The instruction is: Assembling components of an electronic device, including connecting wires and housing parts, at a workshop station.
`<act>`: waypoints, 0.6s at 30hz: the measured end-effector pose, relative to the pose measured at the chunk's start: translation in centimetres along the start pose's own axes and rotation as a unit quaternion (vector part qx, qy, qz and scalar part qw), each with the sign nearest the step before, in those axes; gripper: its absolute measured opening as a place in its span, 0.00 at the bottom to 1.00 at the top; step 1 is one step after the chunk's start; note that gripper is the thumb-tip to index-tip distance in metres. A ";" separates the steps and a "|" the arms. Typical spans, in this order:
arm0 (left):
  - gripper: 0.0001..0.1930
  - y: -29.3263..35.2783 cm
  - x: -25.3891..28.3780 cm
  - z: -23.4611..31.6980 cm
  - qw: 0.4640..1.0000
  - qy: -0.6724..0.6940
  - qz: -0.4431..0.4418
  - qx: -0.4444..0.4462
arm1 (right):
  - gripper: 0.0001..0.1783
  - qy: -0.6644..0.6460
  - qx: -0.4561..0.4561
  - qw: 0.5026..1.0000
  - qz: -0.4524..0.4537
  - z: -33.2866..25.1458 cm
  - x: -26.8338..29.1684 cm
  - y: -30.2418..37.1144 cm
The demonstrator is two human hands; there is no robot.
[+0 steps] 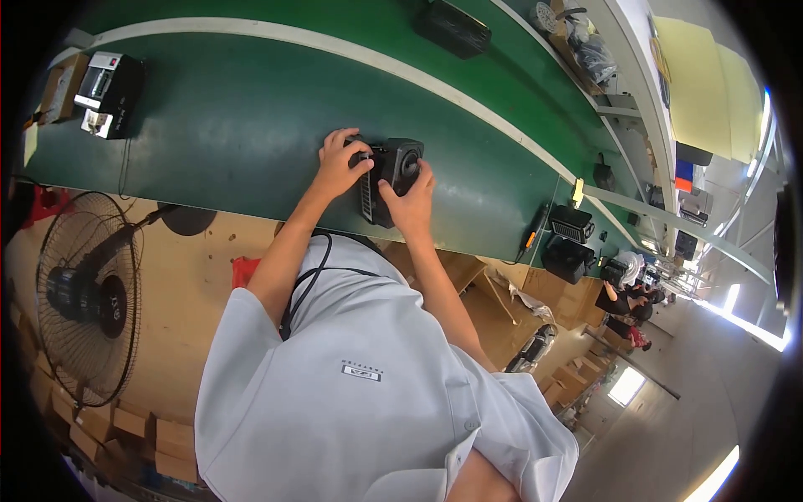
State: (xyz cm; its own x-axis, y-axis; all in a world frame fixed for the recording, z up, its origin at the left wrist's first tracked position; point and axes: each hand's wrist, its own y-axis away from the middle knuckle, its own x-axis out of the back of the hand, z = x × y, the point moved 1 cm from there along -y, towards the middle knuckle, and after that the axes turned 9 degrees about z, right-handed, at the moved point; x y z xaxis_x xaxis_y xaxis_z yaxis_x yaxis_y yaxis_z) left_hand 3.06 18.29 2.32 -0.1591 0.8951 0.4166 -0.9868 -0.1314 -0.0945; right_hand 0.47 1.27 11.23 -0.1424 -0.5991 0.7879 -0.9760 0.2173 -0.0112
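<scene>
A black box-shaped housing [379,205] stands on the green bench in front of me, with a round, speaker-like face at its upper right and a ribbed grille along its left side. My right hand [410,203] grips it from the near right, thumb on the front and fingers at the right edge. At its upper left, my left hand [339,165] has its fingers curled round a dark part [358,144]. Whether that part is joined to the housing is hidden by the fingers.
A black-and-silver device [109,94] stands at the bench's left end beside a cardboard box [63,90]. Another black housing [452,29] lies beyond the pale rail. Rightward are an orange-handled tool [528,243] and black housings [571,223]. A fan [88,297] stands left; co-workers are far right.
</scene>
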 end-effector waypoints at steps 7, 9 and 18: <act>0.13 -0.2 -0.6 -0.3 0.998 0.029 -0.012 0.048 | 0.48 0.077 0.056 0.995 -0.003 -1.2 -1.1 0.4; 0.12 -0.2 -0.8 -0.3 0.998 0.034 -0.014 0.055 | 0.48 0.110 0.059 0.992 0.005 -1.2 -1.1 0.5; 0.13 -0.1 -0.8 -0.2 0.997 0.027 -0.024 0.070 | 0.47 0.107 0.051 0.993 0.023 -1.1 -0.8 0.8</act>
State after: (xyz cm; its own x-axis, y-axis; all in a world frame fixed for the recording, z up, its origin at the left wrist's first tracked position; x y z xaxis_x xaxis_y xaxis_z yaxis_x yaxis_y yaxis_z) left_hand 3.30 17.62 1.84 -0.1134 0.9226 0.3687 -0.9884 -0.1424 0.0523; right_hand 0.00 2.79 11.27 -0.1594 -0.4105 0.8978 -0.9825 0.1549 -0.1036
